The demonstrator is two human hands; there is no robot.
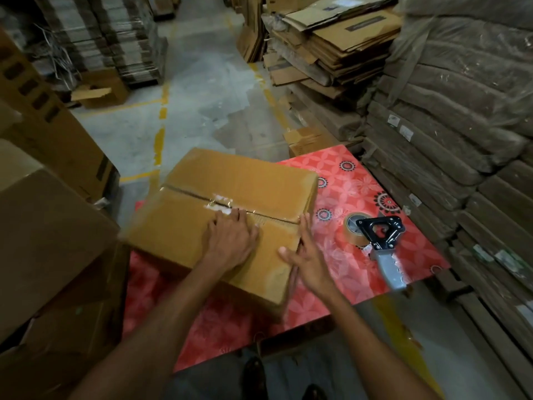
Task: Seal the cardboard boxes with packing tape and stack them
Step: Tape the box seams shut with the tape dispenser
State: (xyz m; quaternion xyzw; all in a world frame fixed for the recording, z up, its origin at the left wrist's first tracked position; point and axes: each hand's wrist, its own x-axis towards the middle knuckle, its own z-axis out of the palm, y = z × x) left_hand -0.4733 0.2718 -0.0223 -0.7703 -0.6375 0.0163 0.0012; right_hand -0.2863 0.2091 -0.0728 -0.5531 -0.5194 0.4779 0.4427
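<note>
A closed brown cardboard box lies on a red patterned table, its flaps meeting in a centre seam with a strip of clear tape on part of it. My left hand presses flat on the box top, fingertips at the taped seam. My right hand lies with straight fingers against the box's right edge near the seam's end. A tape dispenser with a black frame, grey handle and a brown tape roll rests on the table right of the box, apart from both hands.
Large cardboard boxes stand stacked close on the left. Bundles of flat cardboard rise in tall piles on the right and at the back. A concrete aisle with yellow lines runs ahead. My shoes show below the table edge.
</note>
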